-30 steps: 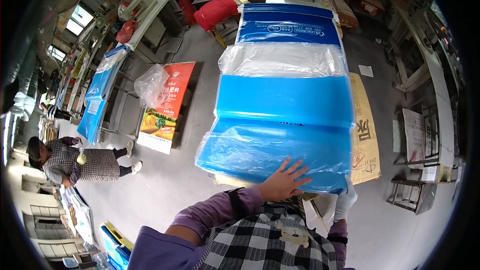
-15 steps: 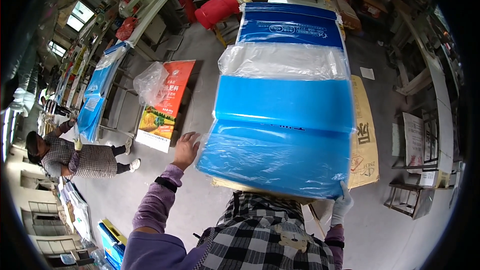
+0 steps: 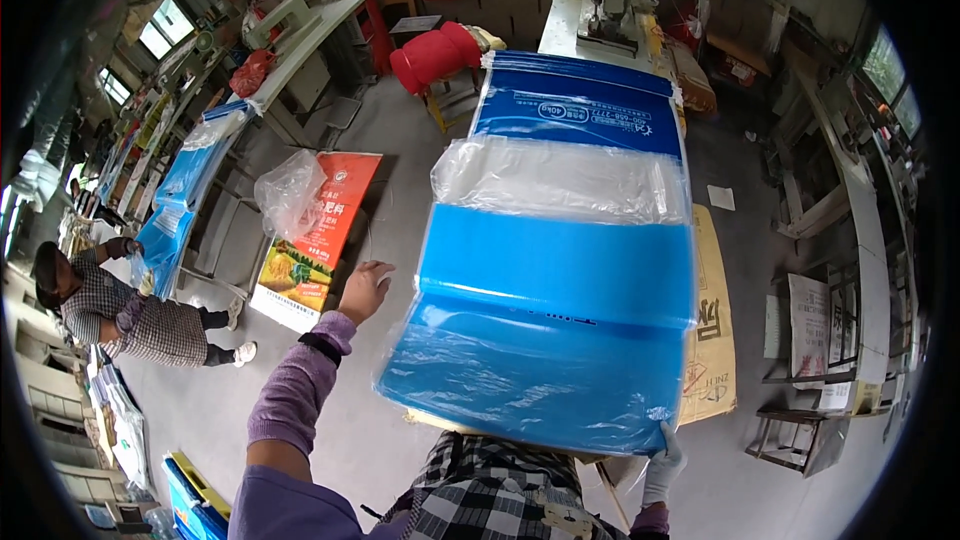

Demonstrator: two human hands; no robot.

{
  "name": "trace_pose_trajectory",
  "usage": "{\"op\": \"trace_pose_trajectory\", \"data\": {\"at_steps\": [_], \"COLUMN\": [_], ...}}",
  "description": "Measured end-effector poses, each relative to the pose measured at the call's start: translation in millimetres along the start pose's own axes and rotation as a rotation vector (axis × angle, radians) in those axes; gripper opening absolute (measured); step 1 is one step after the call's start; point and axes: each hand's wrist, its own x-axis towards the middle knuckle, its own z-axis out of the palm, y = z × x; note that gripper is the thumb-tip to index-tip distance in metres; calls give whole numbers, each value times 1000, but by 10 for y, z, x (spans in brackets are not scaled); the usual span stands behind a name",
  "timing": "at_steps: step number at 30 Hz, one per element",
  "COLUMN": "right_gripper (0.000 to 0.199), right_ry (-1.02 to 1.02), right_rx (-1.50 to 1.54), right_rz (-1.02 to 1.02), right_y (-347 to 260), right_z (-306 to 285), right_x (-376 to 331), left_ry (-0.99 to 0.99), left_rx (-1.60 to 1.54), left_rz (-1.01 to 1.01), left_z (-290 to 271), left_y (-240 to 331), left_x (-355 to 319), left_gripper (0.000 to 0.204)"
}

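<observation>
A stack of blue plastic sacks lies in front of me, its far part dark blue with white print. A clear plastic liner crosses it as a pale band, and thin clear film covers the near end. My right hand, in a white glove, grips the near right corner of the top sack, fingers partly hidden. My bare left hand hovers left of the stack, apart from it, fingers loosely spread and holding nothing. Beneath the sacks, a yellow printed sack shows along the right side.
Left of the stack lies an orange printed sack with crumpled clear plastic on it. A sewing machine stands on the far table. Farther left, another person handles blue sacks. A small stool stands at right.
My view has tilted up, so the scene sits lower. My left hand has drawn slightly away from the stack's left edge. My right hand stays at the near right corner.
</observation>
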Motion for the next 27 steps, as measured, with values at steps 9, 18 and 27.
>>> {"op": "trace_pose_trajectory", "data": {"at_steps": [9,18,27], "right_gripper": [54,56,43], "right_ry": [-318,143,206], "right_rx": [-23,34,710], "right_rz": [257,442,283], "right_y": [-623,-822,-1424], "right_z": [-313,-1191,-252], "right_x": [-91,-608,-30], "left_ry": [309,195,-129], "left_rx": [-125,-505,-1125], "left_rz": [39,-400,127], "left_z": [654,666,-34], "left_y": [320,629,974], "left_x": [1713,2432,1833], "left_gripper": [36,26,24]}}
